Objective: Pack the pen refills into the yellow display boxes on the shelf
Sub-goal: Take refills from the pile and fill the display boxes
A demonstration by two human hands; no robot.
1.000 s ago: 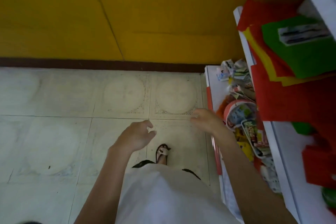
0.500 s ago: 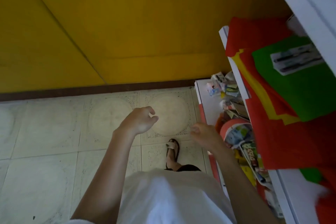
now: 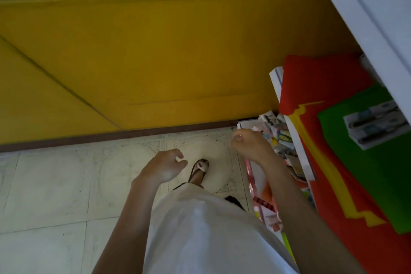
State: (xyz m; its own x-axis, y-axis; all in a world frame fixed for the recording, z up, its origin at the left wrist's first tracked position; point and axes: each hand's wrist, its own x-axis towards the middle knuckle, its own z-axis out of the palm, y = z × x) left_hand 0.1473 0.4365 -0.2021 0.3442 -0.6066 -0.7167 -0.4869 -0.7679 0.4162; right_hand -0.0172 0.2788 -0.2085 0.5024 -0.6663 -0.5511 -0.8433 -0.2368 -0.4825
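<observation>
No pen refills and no yellow display boxes show in the head view. My left hand [image 3: 163,169] hangs over the tiled floor with its fingers loosely curled and holds nothing. My right hand [image 3: 251,144] is a little higher, beside the near corner of the low shelf [image 3: 244,123], fingers loosely curled, with nothing visible in it. Both forearms reach forward from my white shirt.
A white shelf unit [image 3: 295,135] stands at the right, stacked with red [image 3: 322,82], yellow and green paper sheets [image 3: 367,173]. A small printed white packet [image 3: 375,127] lies on the green sheet. Mixed packets [image 3: 280,133] fill the lower shelf. A yellow wall [image 3: 155,62] is ahead, and my sandalled foot [image 3: 200,169] below.
The view has tilted up, showing more wall and the upper shelf. Both hands stayed empty; my right hand lifted slightly toward the low shelf's corner.
</observation>
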